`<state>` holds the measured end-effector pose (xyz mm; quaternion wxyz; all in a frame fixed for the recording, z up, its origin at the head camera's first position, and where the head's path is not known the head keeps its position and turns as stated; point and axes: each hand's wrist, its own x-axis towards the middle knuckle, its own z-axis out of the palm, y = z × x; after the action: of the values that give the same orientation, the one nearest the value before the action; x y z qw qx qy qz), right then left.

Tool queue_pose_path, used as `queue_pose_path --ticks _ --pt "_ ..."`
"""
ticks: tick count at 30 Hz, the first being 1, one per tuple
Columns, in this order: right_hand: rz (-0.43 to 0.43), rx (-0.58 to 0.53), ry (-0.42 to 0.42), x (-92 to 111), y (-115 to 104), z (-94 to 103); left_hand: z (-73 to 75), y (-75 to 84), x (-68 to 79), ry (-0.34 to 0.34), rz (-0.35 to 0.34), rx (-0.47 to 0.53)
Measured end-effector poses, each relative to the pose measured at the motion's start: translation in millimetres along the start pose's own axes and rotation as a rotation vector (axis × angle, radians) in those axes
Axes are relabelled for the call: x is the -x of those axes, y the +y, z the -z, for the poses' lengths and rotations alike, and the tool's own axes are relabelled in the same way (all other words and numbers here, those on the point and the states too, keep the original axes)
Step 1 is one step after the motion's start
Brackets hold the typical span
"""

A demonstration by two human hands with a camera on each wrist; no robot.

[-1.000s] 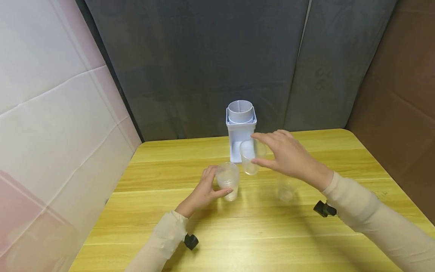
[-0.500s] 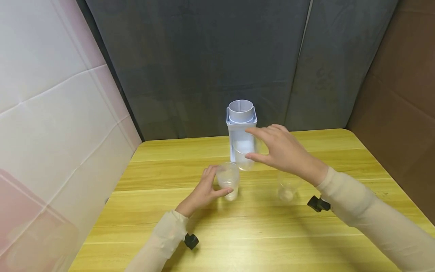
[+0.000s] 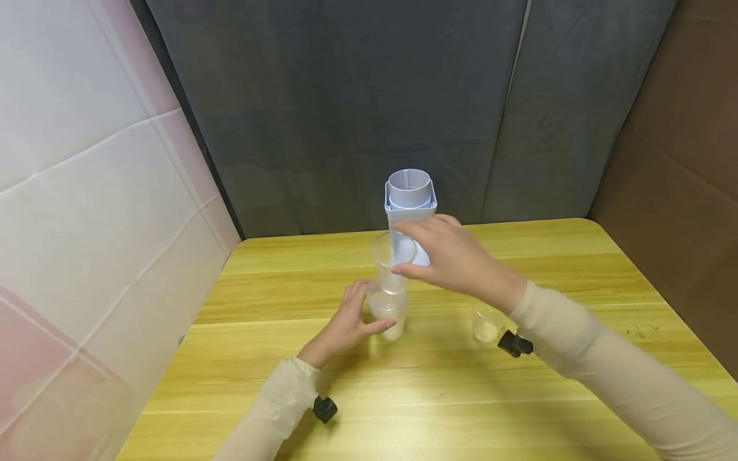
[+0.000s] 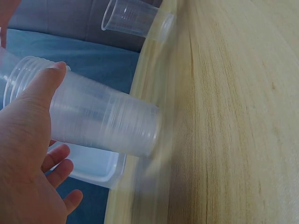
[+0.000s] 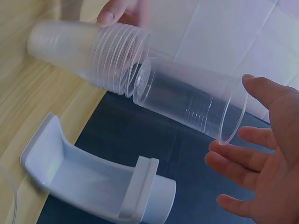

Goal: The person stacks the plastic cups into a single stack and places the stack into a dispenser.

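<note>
In the head view my left hand point(image 3: 346, 326) holds a nested stack of clear plastic cups point(image 3: 391, 320) upright on the table, its thumb and fingers around the sides. The left wrist view shows the thumb lying across the upper cups point(image 4: 103, 116). My right hand point(image 3: 455, 259) pinches one clear plastic cup point(image 5: 191, 100) near its rim, between thumb and fingers. This cup is upright above the stack, its base at the stack's mouth; whether it has entered the mouth is hard to tell.
Behind the hands stands a pale blue-white holder point(image 3: 409, 192) with a round tube on top. Another clear cup point(image 3: 486, 328) stands on the wooden table point(image 3: 438, 397), below the right forearm. A dark grey panel point(image 3: 346, 115) rises behind the table.
My right hand has moved left with its cup, from in front of the holder to above the stack. The left hand and the stack have stayed in place.
</note>
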<state>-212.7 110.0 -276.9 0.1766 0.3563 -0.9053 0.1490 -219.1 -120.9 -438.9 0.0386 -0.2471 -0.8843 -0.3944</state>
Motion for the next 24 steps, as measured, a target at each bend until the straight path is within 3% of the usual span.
queue_pose_path --ticks 24 --pt "0.030 0.028 -0.051 0.5 -8.4 -16.1 -2.2 -2.3 -0.2 -0.004 0.005 0.013"
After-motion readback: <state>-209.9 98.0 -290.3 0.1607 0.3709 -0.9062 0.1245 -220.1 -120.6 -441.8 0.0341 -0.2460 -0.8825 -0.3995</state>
